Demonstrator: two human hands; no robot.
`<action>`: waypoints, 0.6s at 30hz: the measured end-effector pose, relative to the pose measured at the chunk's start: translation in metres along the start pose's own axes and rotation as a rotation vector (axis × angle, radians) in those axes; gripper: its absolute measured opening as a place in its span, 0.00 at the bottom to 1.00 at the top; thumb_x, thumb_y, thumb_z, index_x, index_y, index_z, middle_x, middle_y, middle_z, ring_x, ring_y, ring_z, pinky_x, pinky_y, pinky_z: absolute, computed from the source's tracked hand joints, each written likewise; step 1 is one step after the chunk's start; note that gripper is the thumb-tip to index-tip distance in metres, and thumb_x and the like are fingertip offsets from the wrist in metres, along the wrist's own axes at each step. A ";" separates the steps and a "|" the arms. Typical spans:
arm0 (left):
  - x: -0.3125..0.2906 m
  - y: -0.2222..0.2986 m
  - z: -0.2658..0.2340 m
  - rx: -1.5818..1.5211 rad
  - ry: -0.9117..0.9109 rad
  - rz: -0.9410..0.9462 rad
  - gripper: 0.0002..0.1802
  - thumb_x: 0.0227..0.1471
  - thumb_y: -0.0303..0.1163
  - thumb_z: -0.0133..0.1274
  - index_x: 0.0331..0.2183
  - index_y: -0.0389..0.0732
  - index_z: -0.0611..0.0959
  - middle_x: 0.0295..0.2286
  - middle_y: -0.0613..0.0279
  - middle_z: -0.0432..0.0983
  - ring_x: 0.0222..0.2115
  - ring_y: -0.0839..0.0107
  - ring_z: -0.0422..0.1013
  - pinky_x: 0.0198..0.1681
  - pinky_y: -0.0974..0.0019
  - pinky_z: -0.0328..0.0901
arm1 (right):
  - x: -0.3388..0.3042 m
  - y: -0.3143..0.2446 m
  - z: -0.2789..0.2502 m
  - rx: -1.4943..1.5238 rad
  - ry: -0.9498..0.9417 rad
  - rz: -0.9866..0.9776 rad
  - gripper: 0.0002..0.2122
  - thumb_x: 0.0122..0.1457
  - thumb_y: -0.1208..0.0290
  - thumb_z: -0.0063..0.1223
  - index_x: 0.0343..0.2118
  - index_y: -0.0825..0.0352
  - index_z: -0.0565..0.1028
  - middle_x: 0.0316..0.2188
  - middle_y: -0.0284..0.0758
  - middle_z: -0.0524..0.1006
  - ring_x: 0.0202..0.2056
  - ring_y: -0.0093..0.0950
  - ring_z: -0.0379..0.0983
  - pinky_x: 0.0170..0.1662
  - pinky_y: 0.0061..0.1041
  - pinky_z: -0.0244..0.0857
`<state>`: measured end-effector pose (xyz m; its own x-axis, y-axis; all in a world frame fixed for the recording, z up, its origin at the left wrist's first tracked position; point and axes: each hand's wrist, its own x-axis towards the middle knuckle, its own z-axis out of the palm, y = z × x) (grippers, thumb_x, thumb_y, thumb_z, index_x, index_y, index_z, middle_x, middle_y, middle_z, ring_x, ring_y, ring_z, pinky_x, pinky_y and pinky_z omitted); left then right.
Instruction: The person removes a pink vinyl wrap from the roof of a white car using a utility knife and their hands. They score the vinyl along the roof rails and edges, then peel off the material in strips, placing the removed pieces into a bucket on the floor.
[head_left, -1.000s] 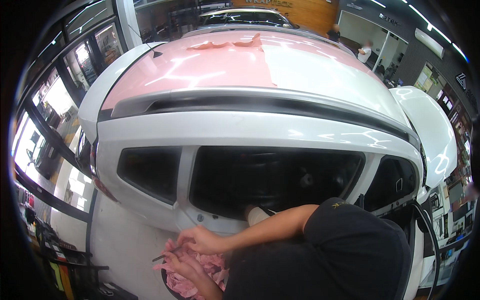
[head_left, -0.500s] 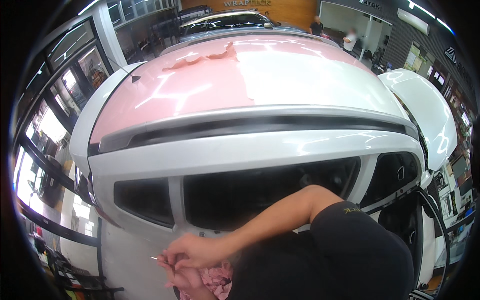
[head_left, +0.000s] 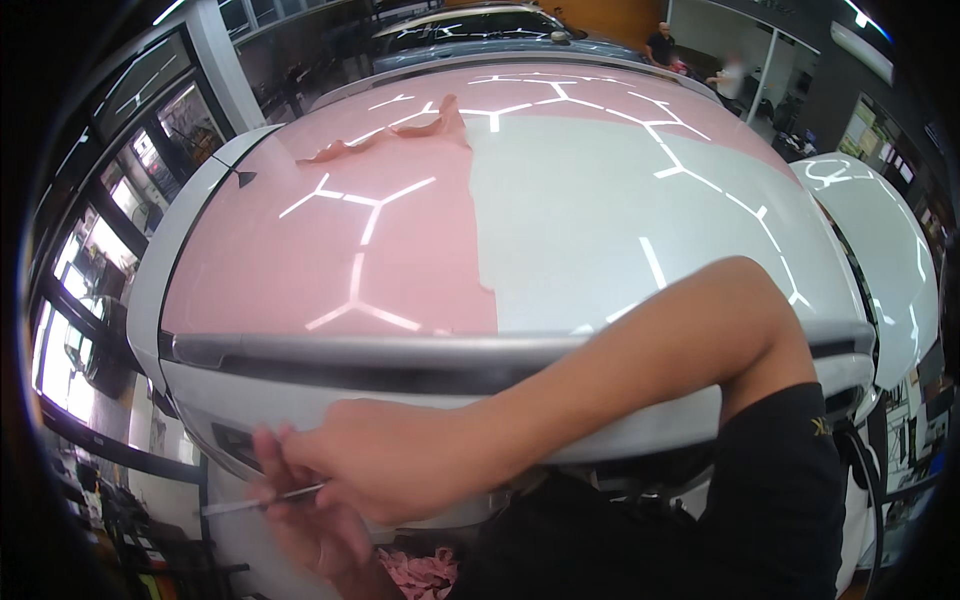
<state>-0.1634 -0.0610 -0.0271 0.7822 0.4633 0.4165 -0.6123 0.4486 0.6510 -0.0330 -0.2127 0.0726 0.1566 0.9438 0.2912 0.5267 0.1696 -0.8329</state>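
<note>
My right hand (head_left: 385, 460) reaches across from the right, closed around a slim metallic knife-like tool (head_left: 235, 507) that points left. Just below it, palm up, my left hand (head_left: 320, 540) has its fingers close against the tool; blur hides whether they grip it. Both hands hover near the side of a white car, in front of its silver roof rail (head_left: 300, 350). Pink film (head_left: 410, 250) covers the left part and the far strip of the roof, its cut edge running toward me. Bare white roof (head_left: 570, 220) shows on the right.
A loose curled strip of pink film (head_left: 400, 135) stands up from the far roof. Crumpled pink film (head_left: 420, 572) lies low beside my body. The raised white panel (head_left: 880, 260) is at right, a dark car (head_left: 480, 35) behind, and two people (head_left: 660, 45) stand at the back right.
My view has risen and tilted, showing more of the roof. Both hands have moved up and left in view, and more of the slim tool now shows beyond the fingers.
</note>
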 end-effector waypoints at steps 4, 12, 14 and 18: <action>0.062 -0.039 0.045 0.223 -0.038 -0.103 0.18 0.59 0.39 0.62 0.48 0.44 0.78 0.59 0.37 0.68 0.61 0.46 0.65 0.65 0.43 0.60 | -0.021 0.028 -0.068 -0.055 0.078 -0.011 0.10 0.62 0.70 0.55 0.42 0.70 0.75 0.30 0.49 0.79 0.33 0.50 0.77 0.35 0.44 0.68; 0.170 -0.094 0.080 1.052 -0.280 -0.049 0.28 0.68 0.46 0.47 0.56 0.32 0.78 0.48 0.41 0.79 0.51 0.60 0.74 0.54 0.59 0.66 | -0.047 0.115 -0.202 0.133 0.465 0.108 0.06 0.64 0.75 0.52 0.38 0.72 0.76 0.29 0.47 0.78 0.32 0.41 0.77 0.39 0.34 0.70; 0.169 -0.091 0.072 1.326 -0.171 0.046 0.21 0.68 0.38 0.47 0.46 0.28 0.83 0.41 0.46 0.81 0.40 0.68 0.76 0.43 0.68 0.66 | -0.055 0.159 -0.249 0.014 0.663 0.077 0.10 0.67 0.67 0.53 0.39 0.70 0.78 0.29 0.34 0.79 0.34 0.25 0.74 0.42 0.26 0.68; 0.165 -0.094 0.066 1.290 -0.250 0.007 0.14 0.63 0.32 0.51 0.35 0.29 0.82 0.25 0.56 0.76 0.24 0.74 0.69 0.28 0.72 0.60 | -0.103 0.200 -0.355 -0.311 0.667 0.396 0.16 0.68 0.58 0.51 0.35 0.67 0.79 0.27 0.29 0.75 0.30 0.20 0.66 0.37 0.24 0.60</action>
<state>0.0312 -0.0773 0.0226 0.8648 0.2474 0.4370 -0.1757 -0.6662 0.7248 0.3530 -0.3769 0.0436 0.7891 0.5343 0.3029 0.5196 -0.3178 -0.7931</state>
